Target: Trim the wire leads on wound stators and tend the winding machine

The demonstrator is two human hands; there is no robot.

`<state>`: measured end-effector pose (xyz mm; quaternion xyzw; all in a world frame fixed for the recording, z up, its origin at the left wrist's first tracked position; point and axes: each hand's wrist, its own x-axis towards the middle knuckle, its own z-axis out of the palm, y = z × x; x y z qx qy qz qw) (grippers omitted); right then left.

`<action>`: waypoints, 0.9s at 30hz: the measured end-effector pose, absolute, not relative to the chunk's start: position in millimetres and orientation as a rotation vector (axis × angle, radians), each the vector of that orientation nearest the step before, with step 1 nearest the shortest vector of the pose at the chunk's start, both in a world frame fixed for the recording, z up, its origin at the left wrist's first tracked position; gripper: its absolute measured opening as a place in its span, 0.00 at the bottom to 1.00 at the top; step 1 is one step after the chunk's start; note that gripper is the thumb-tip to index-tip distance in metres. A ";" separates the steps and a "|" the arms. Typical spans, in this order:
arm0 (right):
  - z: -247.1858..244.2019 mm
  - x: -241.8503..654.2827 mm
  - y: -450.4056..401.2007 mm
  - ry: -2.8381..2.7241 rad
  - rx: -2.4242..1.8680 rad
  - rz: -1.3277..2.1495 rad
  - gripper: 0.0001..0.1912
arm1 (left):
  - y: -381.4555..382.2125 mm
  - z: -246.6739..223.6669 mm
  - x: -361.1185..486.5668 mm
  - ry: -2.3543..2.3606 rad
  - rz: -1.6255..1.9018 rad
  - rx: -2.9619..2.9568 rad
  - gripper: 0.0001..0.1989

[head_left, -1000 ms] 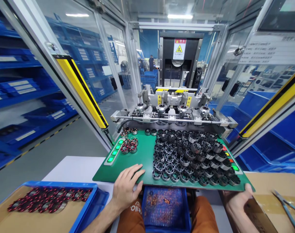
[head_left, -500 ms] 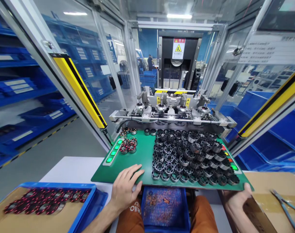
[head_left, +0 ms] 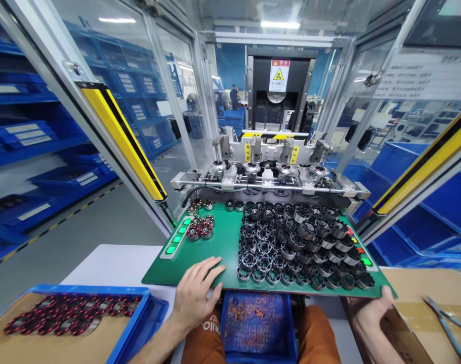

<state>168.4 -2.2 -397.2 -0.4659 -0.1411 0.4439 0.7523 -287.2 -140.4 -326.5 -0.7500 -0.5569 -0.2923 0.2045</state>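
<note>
The bare stator cores (head_left: 287,250) crowd the right of the green desk (head_left: 222,255), tiered in places with the upper rings leaning; a jolt to the desk, or a brush from the left hand (head_left: 197,292), could topple them or tip the front row over the edge towards the blue bin (head_left: 257,349). That hand lies relaxed and part-spread at the front edge, its grip holding nothing. The right hand (head_left: 370,311) has its thumb over the corner, fingers hidden, so how tightly its grip closes I cannot tell; sliding upward, it might press the green button (head_left: 366,262) by accident. Wound stators (head_left: 206,232) sit at left, near the lit button panel (head_left: 177,238). Reaching into the winding machine (head_left: 270,151) while it ran could injure fingers, as its triangular warning sign (head_left: 278,76) suggests; the characters there are too small to read surely. Trouser lettering (head_left: 210,323) seems to say "hello", inverted; the notice (head_left: 408,76) is blurred.
</note>
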 end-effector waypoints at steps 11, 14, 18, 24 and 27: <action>-397.6 168.3 -0.1 -0.280 -1.004 0.956 0.41 | -139.9 -323.9 -286.4 -1.534 -0.801 -2.096 0.15; -397.4 168.2 -0.2 -0.275 -1.007 0.952 0.42 | -139.8 -325.1 -286.8 -1.532 -0.800 -2.099 0.15; -397.9 167.7 -1.1 -0.285 -1.027 0.926 0.42 | -140.0 -326.8 -287.5 -1.534 -0.797 -2.098 0.15; -396.3 168.3 -1.4 -0.274 -1.024 0.977 0.37 | -140.0 -327.7 -288.3 -1.546 -0.808 -2.099 0.15; -396.1 168.4 -1.3 -0.265 -1.026 0.962 0.36 | -139.8 -328.1 -288.5 -1.549 -0.824 -2.089 0.15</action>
